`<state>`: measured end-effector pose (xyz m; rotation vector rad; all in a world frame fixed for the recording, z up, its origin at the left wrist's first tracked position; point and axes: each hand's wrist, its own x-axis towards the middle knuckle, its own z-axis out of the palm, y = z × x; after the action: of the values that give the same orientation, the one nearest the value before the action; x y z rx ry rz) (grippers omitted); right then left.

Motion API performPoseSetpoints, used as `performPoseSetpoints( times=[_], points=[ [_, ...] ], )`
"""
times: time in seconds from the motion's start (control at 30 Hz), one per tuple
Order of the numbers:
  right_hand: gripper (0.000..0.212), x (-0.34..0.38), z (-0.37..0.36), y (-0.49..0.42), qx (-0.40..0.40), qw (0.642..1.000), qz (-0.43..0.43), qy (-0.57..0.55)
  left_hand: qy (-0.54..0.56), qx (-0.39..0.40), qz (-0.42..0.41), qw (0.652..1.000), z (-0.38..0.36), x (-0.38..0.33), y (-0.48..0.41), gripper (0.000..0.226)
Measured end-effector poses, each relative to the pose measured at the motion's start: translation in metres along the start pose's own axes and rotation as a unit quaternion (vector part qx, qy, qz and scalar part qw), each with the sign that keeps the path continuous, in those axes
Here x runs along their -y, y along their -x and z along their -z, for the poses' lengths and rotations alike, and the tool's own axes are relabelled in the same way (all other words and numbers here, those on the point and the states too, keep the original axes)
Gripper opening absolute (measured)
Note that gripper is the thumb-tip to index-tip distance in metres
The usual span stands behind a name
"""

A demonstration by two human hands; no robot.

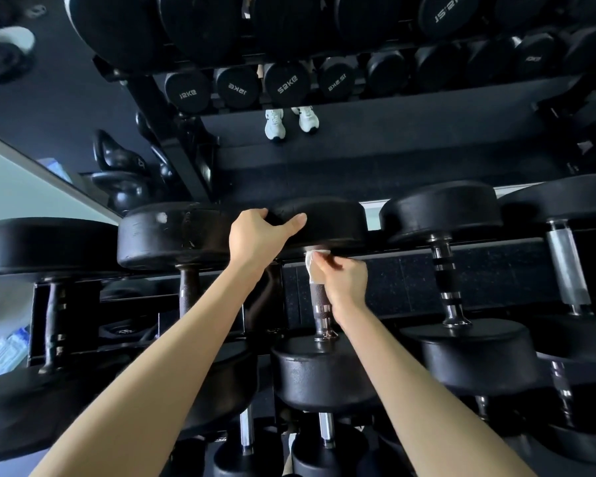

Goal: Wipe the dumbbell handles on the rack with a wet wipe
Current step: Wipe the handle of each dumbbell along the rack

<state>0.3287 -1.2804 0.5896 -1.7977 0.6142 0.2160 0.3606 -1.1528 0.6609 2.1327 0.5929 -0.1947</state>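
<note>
Head view — dumbbell handle (319, 297) under wipe (311, 266) points forward.

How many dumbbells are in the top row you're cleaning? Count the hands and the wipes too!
Dumbbells in view in that row: 5
Hands, the left hand and the right hand: 2
Wet wipe: 1
Total: 8
</note>
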Motion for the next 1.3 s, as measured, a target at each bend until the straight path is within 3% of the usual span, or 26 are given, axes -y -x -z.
performPoseSetpoints(
  times=[0.1, 0.17, 0.23, 0.3, 0.37, 0.43, 0.57, 0.7, 0.8, 0.87, 0.97, 1.07, 1.13, 1.3],
  points=[
    [0.008, 0.001, 0.02, -0.013, 0.138, 0.948, -0.191, -0.212, 0.01, 0.005, 0.016, 1.0, 0.0, 0.001, -0.002, 0.093],
    [0.005, -0.002, 0.025, -0.019, 0.175, 0.941, -0.186, -0.223, 0.008, 0.001, 0.023, 1.0, 0.0, 0.001, -0.004, 0.083],
    [0.005, -0.003, 0.022, -0.021, 0.174, 0.962, -0.12, -0.175, 0.008, 0.0, 0.028, 1.0, 0.0, 0.003, -0.007, 0.076],
    [0.015, -0.007, 0.019, -0.019, 0.131, 0.99, 0.008, -0.042, 0.01, 0.002, 0.031, 0.999, 0.0, 0.002, -0.008, 0.077],
    [0.031, -0.005, 0.013, -0.015, 0.069, 0.981, 0.136, 0.116, 0.017, 0.003, 0.033, 0.999, 0.0, 0.0, -0.007, 0.079],
    [0.036, 0.005, 0.007, -0.003, 0.025, 0.958, 0.189, 0.216, 0.017, -0.001, 0.029, 0.999, -0.001, -0.001, -0.006, 0.065],
    [0.037, 0.016, -0.003, 0.012, 0.006, 0.937, 0.171, 0.303, 0.024, 0.001, 0.028, 0.999, 0.0, -0.003, -0.006, 0.059],
    [0.046, -0.004, 0.01, 0.012, 0.033, 0.951, 0.161, 0.262, 0.029, 0.004, 0.025, 0.999, 0.003, -0.002, -0.005, 0.052],
    [0.059, -0.018, 0.028, 0.017, 0.103, 0.961, 0.138, 0.218, 0.033, 0.003, 0.019, 0.999, 0.003, -0.004, -0.002, 0.05],
    [0.056, -0.016, 0.037, 0.012, 0.164, 0.953, 0.08, 0.241, 0.034, 0.005, 0.019, 0.999, 0.004, -0.005, -0.001, 0.052],
    [0.037, -0.013, 0.042, 0.008, 0.248, 0.917, 0.003, 0.313, 0.035, 0.01, 0.02, 0.999, 0.004, -0.004, -0.002, 0.056],
    [0.041, -0.021, 0.046, 0.01, 0.311, 0.888, 0.041, 0.338, 0.04, 0.015, 0.024, 0.999, 0.005, -0.004, -0.001, 0.061],
    [0.041, -0.021, 0.049, 0.013, 0.303, 0.879, 0.055, 0.364, 0.037, 0.015, 0.021, 0.999, 0.006, -0.006, 0.001, 0.062],
    [0.034, -0.006, 0.03, 0.034, 0.192, 0.842, 0.076, 0.498, 0.036, 0.018, 0.013, 0.999, 0.007, -0.007, 0.0, 0.066]
  ],
)
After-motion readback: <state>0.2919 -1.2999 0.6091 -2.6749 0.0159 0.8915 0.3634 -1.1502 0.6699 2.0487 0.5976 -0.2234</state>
